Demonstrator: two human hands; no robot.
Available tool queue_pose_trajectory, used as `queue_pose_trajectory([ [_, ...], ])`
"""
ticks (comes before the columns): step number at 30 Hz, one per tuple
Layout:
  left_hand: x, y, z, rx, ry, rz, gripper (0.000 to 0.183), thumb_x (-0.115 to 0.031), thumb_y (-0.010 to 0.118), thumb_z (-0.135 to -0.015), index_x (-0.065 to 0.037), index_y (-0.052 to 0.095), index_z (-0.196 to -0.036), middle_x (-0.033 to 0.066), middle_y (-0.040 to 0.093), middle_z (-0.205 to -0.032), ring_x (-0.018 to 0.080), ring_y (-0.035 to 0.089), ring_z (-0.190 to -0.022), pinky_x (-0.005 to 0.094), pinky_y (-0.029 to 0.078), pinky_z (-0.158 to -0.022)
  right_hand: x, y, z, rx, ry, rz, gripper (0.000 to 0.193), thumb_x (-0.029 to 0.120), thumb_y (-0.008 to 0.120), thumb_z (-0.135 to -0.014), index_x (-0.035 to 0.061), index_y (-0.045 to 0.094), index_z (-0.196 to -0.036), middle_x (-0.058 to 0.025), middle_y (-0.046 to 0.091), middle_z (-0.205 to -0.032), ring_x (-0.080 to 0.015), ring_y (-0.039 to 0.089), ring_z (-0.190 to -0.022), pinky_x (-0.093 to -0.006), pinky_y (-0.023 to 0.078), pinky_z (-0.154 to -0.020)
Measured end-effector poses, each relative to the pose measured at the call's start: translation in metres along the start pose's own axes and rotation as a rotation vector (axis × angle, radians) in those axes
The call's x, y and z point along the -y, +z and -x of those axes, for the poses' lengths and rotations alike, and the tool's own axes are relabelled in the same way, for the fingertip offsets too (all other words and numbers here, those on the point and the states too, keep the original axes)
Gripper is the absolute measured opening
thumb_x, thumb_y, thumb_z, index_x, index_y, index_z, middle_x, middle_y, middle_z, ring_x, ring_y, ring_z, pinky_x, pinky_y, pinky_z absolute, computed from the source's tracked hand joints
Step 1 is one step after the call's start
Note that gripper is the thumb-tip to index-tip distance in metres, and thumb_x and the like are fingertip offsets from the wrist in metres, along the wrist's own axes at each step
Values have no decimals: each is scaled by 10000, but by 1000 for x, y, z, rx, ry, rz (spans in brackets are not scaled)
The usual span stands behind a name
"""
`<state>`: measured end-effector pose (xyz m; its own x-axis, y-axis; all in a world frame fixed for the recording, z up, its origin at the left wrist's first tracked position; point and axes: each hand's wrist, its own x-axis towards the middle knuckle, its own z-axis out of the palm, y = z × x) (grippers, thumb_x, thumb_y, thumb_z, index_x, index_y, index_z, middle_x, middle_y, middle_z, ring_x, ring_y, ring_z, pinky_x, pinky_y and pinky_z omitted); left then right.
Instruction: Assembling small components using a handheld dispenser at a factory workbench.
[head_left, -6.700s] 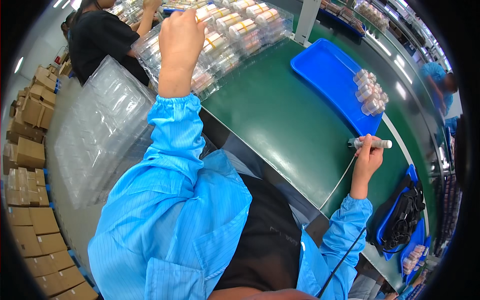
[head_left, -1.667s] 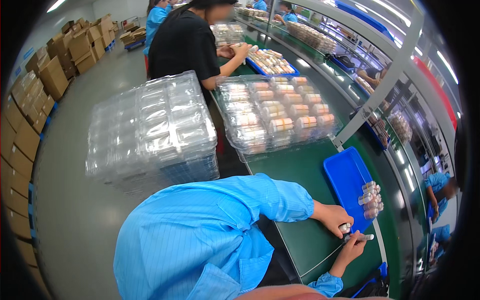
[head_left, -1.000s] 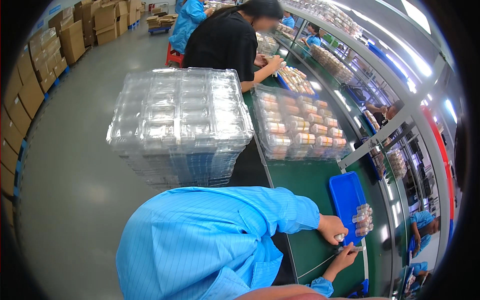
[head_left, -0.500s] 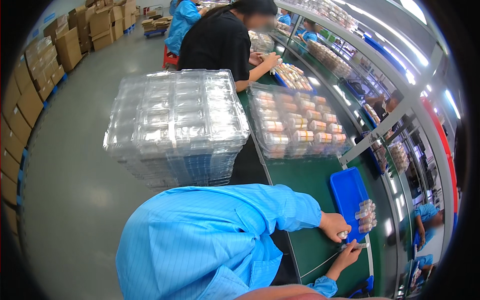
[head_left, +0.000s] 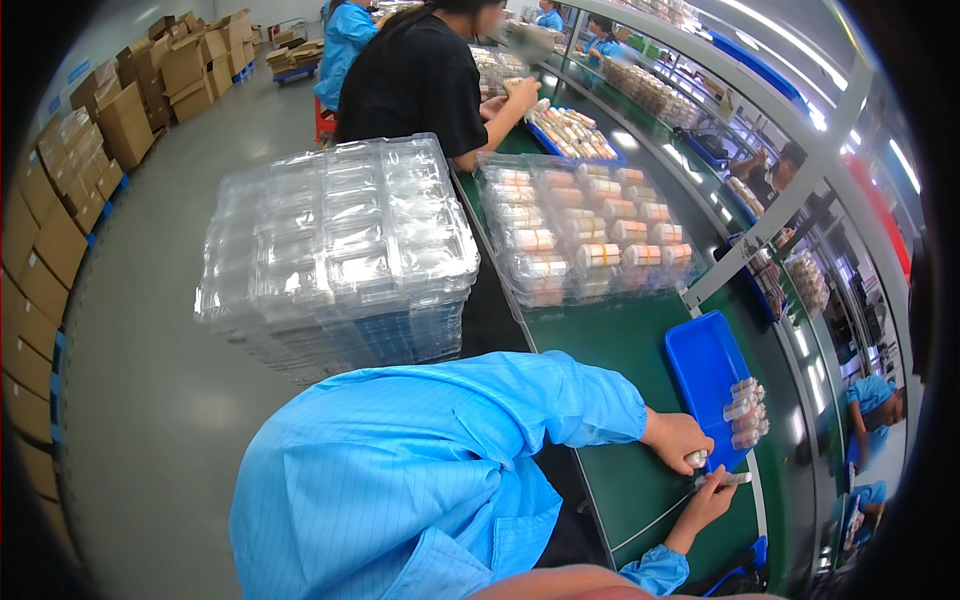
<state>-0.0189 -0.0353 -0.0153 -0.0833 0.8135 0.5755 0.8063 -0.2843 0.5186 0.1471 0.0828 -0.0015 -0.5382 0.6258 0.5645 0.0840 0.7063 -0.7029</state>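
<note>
- The stack of clear trays (head_left: 340,225) stands well left of the blue tray (head_left: 703,350).
- The filled clear tray (head_left: 612,235) lies beyond the blue tray, to its left.
- The left hand (head_left: 678,440), at the blue tray's near left corner, curls around pale pieces (head_left: 696,459); a snug, even hold should keep them aligned.
- The right hand (head_left: 706,500), just nearer than the blue tray, pinches a slim white-ended tube (head_left: 738,478); a light, steady pinch seems best.
- Pale cylinders (head_left: 746,412) sit along the blue tray's right side; sleeves are best kept off them.
</note>
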Motion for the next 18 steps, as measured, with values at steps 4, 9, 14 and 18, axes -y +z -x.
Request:
queue_pose_trajectory([
  [4,0,-4,2,18,1,38,481,-348,761,-729,-74,584,-1083,148,683,-858,373,661,-792,470,515,-690,0,1,2,27,25,-2,298,257,582,-998,-36,564,-949,-86,597,-798,-160,542,-693,-307,455,-627],
  [9,0,-5,0,49,-5,53,492,-349,768,-728,-70,580,-1086,145,685,-874,369,661,-806,470,514,-697,-9,1,1,38,38,-13,297,259,587,-994,-32,565,-941,-70,590,-785,-149,527,-689,-299,448,-628],
  [14,0,-5,-2,54,-3,70,490,-350,772,-724,-67,580,-1075,143,685,-885,365,661,-819,468,513,-703,-2,3,1,24,66,-35,290,259,592,-992,-25,569,-939,-51,586,-779,-131,515,-690,-289,439,-633],
  [18,2,-2,-2,35,8,77,484,-346,773,-721,-66,582,-1067,143,683,-872,365,660,-802,465,513,-690,-1,3,2,39,74,-50,291,260,591,-993,-26,567,-945,-56,590,-792,-133,520,-704,-289,442,-637],
])
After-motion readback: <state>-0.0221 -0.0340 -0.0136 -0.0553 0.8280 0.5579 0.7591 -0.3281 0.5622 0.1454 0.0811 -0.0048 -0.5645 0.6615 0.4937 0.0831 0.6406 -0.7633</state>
